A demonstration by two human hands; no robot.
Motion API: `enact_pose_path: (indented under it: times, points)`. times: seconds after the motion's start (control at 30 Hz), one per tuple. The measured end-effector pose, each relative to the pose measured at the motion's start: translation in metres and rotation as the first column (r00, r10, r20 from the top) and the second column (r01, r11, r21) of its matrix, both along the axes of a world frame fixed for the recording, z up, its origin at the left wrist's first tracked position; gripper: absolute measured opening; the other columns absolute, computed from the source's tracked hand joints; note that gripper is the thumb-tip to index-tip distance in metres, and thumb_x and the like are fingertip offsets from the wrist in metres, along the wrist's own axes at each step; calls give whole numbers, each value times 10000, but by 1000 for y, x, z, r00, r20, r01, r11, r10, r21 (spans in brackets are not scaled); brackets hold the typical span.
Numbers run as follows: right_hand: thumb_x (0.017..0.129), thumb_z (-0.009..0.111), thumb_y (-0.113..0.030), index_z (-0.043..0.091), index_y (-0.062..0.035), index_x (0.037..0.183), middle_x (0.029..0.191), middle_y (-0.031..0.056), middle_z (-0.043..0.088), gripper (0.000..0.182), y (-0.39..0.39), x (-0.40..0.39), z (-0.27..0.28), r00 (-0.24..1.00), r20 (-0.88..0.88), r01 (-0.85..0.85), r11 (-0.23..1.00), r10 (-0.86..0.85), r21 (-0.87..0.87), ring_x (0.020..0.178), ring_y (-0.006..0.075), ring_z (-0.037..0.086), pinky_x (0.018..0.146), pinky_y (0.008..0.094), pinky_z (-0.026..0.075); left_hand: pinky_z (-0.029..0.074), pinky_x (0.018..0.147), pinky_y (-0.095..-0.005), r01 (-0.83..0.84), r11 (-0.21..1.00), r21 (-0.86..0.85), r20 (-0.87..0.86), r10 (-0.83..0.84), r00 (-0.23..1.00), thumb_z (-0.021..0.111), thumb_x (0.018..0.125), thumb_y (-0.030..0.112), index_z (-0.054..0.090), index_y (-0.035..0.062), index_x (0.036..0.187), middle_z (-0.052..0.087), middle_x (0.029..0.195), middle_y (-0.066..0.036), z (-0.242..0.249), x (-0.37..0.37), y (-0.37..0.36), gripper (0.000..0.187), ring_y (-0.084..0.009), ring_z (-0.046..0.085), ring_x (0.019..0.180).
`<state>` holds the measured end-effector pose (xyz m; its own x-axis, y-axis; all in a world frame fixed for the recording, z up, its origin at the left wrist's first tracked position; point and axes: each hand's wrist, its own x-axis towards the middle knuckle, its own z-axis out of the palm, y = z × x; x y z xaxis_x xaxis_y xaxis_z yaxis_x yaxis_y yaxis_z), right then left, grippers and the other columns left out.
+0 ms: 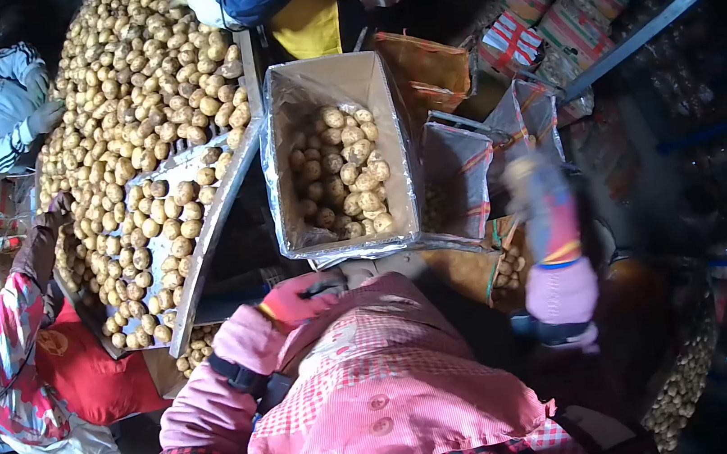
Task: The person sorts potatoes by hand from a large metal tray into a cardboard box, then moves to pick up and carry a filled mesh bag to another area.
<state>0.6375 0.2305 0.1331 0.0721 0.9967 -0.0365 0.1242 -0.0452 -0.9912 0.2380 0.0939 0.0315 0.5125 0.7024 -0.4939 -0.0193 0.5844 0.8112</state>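
My left hand (304, 298), in a pinkish-red glove with dark fingertips, is in front of my pink checked apron (378, 343), near the carton's close edge. Its fingers are loosely bent and apart, with nothing visible in them. My right hand (543, 196), also gloved, is smeared by motion at the right, over the open bags; whether it holds anything does not show. Ahead of me stands an open cardboard carton (274, 88) lined with clear plastic. Potatoes (352, 169) partly fill it.
A sloped sorting table (216, 222) heaped with potatoes lies to the left. Other people's gloved hands (48, 116) and a patterned sleeve (7, 321) are around it. Open mesh-sided bags (461, 170) stand right of the carton. Packed boxes (574, 20) and a metal bar (640, 39) are farther right.
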Motion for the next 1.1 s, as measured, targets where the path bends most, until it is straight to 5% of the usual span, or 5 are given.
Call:
enact_pose_path:
  times: [0.3,0.47,0.63,0.97,1.1]
  points:
    - [910,629,-217,513,4,1250,1091,146,627,423,51,68,150,217,356,-296,286,-909,911,972,224,631,877,349,523,483,741,-226,-536,836,-120,-224,503,835,689,883,79,562,22,1313,669,996,-11,-93,-90,-74,452,-77,592,826]
    - [907,566,-257,673,-108,1104,1122,148,662,268,13,79,-71,-243,844,87,877,479,-473,1002,298,654,865,445,519,478,710,-215,-537,843,-28,-151,528,836,666,886,57,556,28,1321,669,1040,-28,-126,-94,-46,450,-88,601,812]
    - [890,645,-436,654,-123,1166,1170,107,646,418,-146,62,-215,726,382,-177,692,572,-700,1048,267,602,986,391,443,464,673,-208,-464,882,-88,-64,460,886,664,893,57,579,41,1291,667,987,-15,-133,-91,-33,407,-80,589,794]
    - [932,548,-378,654,-102,1154,1166,146,628,370,-338,111,-211,750,555,302,560,360,-771,1094,296,592,981,425,446,485,812,-407,289,536,-793,563,466,683,312,992,260,471,-33,1351,592,1186,-257,-298,-67,-23,490,-338,609,938]
    - [949,509,-355,653,-94,1150,1165,161,621,360,-416,103,-227,729,588,359,535,351,-765,1112,307,588,979,438,447,518,813,-329,455,890,36,-205,-439,875,492,964,153,515,4,1345,670,1123,-158,-214,-5,4,410,-229,655,955]
